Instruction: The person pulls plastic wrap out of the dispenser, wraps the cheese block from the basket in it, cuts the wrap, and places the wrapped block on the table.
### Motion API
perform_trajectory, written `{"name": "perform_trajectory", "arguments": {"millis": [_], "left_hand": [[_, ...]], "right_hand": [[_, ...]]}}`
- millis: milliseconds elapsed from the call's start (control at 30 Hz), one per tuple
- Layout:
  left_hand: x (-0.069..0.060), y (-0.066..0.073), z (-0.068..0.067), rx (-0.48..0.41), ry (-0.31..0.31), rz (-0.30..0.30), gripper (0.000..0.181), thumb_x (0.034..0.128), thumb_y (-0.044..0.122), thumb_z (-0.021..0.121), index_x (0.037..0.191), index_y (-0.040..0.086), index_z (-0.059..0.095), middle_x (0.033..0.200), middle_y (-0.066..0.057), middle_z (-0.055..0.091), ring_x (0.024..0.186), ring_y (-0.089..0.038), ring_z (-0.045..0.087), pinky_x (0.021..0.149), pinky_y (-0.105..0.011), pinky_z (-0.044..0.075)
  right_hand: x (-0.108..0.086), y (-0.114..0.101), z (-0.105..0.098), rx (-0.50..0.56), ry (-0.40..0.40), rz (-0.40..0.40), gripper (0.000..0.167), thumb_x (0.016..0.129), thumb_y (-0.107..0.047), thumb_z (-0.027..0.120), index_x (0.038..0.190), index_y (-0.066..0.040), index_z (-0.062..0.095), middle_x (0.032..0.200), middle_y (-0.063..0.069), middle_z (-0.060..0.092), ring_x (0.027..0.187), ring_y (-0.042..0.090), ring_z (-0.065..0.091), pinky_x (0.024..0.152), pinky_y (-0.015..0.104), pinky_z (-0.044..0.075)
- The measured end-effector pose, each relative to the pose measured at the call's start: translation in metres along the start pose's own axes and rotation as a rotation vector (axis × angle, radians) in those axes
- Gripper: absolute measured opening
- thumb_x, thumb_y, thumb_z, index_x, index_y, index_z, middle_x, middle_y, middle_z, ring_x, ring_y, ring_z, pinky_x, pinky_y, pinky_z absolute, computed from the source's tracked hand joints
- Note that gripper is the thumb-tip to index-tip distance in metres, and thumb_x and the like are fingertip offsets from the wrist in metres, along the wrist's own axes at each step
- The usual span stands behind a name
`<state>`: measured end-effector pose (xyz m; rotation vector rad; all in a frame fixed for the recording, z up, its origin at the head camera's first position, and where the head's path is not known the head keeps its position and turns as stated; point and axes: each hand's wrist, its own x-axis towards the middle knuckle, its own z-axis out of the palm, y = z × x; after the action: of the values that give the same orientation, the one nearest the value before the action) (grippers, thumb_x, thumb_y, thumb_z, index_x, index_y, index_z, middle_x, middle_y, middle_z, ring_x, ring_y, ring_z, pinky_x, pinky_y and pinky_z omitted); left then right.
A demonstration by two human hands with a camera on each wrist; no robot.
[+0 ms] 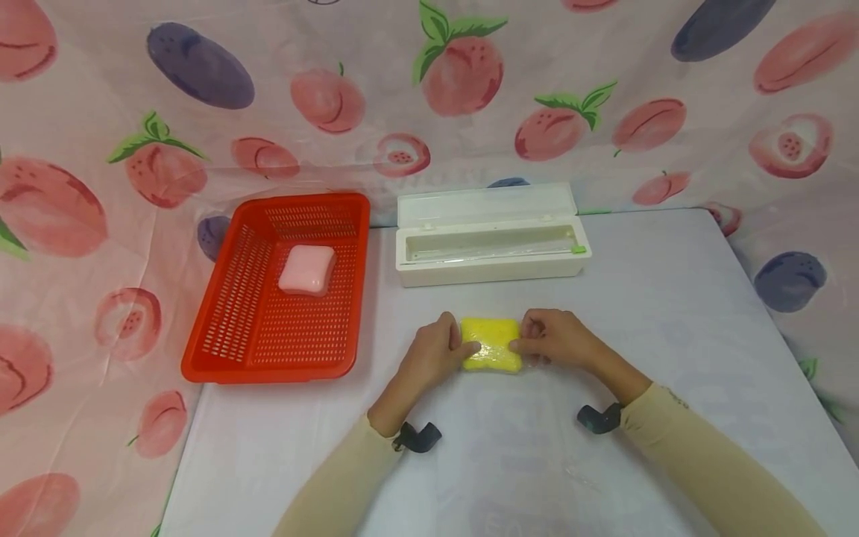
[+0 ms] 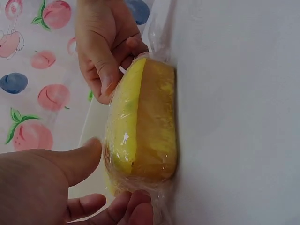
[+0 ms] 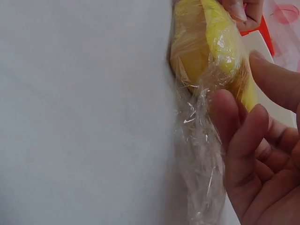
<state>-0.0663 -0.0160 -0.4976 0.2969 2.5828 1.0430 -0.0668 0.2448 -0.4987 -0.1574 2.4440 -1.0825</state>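
Note:
A yellow sponge-like block (image 1: 491, 344) wrapped in clear film lies on the white table between both hands. The left hand (image 1: 432, 354) holds its left end, thumb on top and fingers curled at the side. At the right end the right hand (image 1: 557, 339) grips it the same way, thumb on its upper face. In the left wrist view the film shines over the block's yellow and brownish sides (image 2: 157, 122). A twisted tail of loose film (image 3: 201, 154) trails from the block's end beside the right fingers in the right wrist view.
A red perforated basket (image 1: 305, 363) at the left holds a pink block (image 1: 307, 270). Behind the hands stands a white long box (image 1: 493, 269) with its lid raised and a green piece (image 1: 579, 250) at its right end. Fruit-print cloth hangs behind.

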Motion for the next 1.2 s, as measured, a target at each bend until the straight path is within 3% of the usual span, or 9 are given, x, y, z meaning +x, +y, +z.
{"name": "perform_trajectory", "arguments": {"millis": [133, 233, 367, 533, 767, 867, 1000, 1133, 1200], "left_hand": [[0.004, 0.001, -0.004, -0.013, -0.019, -0.010, 0.050, 0.0997, 0.032, 0.065, 0.140, 0.004, 0.053, 0.074, -0.003, 0.057, 0.065, -0.017, 0.053, 0.058, -0.027, 0.044], [0.009, -0.001, -0.005, -0.007, -0.057, -0.012, 0.051, 0.1040, 0.031, 0.057, 0.147, 0.004, 0.050, 0.073, -0.002, 0.059, 0.065, -0.016, 0.053, 0.061, -0.027, 0.045], [0.014, -0.001, -0.006, -0.028, -0.095, -0.014, 0.043, 0.1050, 0.027, 0.055, 0.140, 0.003, 0.057, 0.072, -0.001, 0.062, 0.065, -0.014, 0.055, 0.062, -0.026, 0.046], [0.016, 0.001, -0.008, -0.029, -0.117, -0.037, 0.047, 0.1033, 0.027, 0.059, 0.145, 0.004, 0.054, 0.076, -0.002, 0.064, 0.068, -0.015, 0.058, 0.064, -0.027, 0.048], [0.022, 0.002, -0.013, 0.014, -0.158, -0.041, 0.043, 0.1008, 0.032, 0.063, 0.140, 0.014, 0.060, 0.085, -0.004, 0.064, 0.077, -0.018, 0.060, 0.070, -0.031, 0.050], [0.023, 0.003, -0.015, 0.040, -0.116, 0.009, 0.037, 0.0985, 0.030, 0.066, 0.132, 0.016, 0.065, 0.088, -0.005, 0.063, 0.080, -0.019, 0.057, 0.070, -0.031, 0.047], [0.021, 0.005, -0.017, 0.023, 0.004, 0.101, 0.032, 0.0967, 0.024, 0.069, 0.127, 0.017, 0.066, 0.105, -0.010, 0.056, 0.081, -0.018, 0.056, 0.070, -0.029, 0.046], [0.018, 0.006, -0.018, -0.010, 0.118, 0.224, 0.027, 0.0937, 0.013, 0.072, 0.119, 0.015, 0.063, 0.132, -0.012, 0.046, 0.085, -0.016, 0.065, 0.075, -0.026, 0.054], [0.015, 0.005, -0.018, 0.019, 0.125, 0.287, 0.027, 0.0907, 0.006, 0.073, 0.114, 0.013, 0.062, 0.136, -0.010, 0.046, 0.090, -0.016, 0.067, 0.079, -0.025, 0.056]], "right_hand": [[0.004, -0.002, -0.002, 0.045, 0.025, 0.048, 0.047, 0.093, -0.042, 0.074, 0.122, -0.009, 0.059, 0.090, 0.007, 0.069, 0.067, 0.020, 0.067, 0.064, 0.032, 0.057], [0.008, -0.004, -0.003, 0.055, -0.007, 0.083, 0.057, 0.096, -0.045, 0.068, 0.136, -0.006, 0.057, 0.090, 0.006, 0.070, 0.069, 0.019, 0.066, 0.066, 0.031, 0.056], [0.010, -0.005, -0.003, 0.094, -0.058, 0.107, 0.056, 0.098, -0.043, 0.066, 0.135, -0.002, 0.060, 0.087, 0.006, 0.070, 0.072, 0.019, 0.066, 0.069, 0.030, 0.057], [0.014, -0.005, -0.003, 0.127, -0.081, 0.121, 0.055, 0.098, -0.040, 0.067, 0.138, -0.003, 0.059, 0.087, 0.007, 0.069, 0.072, 0.019, 0.065, 0.068, 0.030, 0.056], [0.018, -0.005, -0.002, 0.119, -0.099, 0.077, 0.037, 0.096, -0.038, 0.069, 0.120, -0.009, 0.066, 0.082, 0.007, 0.066, 0.064, 0.020, 0.060, 0.059, 0.030, 0.052], [0.016, -0.007, -0.003, 0.118, -0.068, 0.047, 0.032, 0.096, -0.035, 0.070, 0.116, -0.012, 0.064, 0.085, 0.008, 0.064, 0.062, 0.021, 0.058, 0.056, 0.030, 0.051], [0.011, -0.015, -0.006, 0.119, 0.044, -0.022, 0.028, 0.094, -0.030, 0.074, 0.116, -0.016, 0.063, 0.093, 0.009, 0.060, 0.067, 0.024, 0.063, 0.055, 0.031, 0.055], [0.005, -0.020, -0.010, 0.097, 0.144, -0.150, 0.029, 0.089, -0.020, 0.080, 0.114, -0.018, 0.064, 0.097, 0.008, 0.062, 0.080, 0.025, 0.066, 0.063, 0.033, 0.061], [0.001, -0.020, -0.013, 0.042, 0.144, -0.220, 0.030, 0.086, -0.015, 0.082, 0.112, -0.018, 0.066, 0.100, 0.004, 0.066, 0.087, 0.021, 0.066, 0.073, 0.032, 0.061]]}}
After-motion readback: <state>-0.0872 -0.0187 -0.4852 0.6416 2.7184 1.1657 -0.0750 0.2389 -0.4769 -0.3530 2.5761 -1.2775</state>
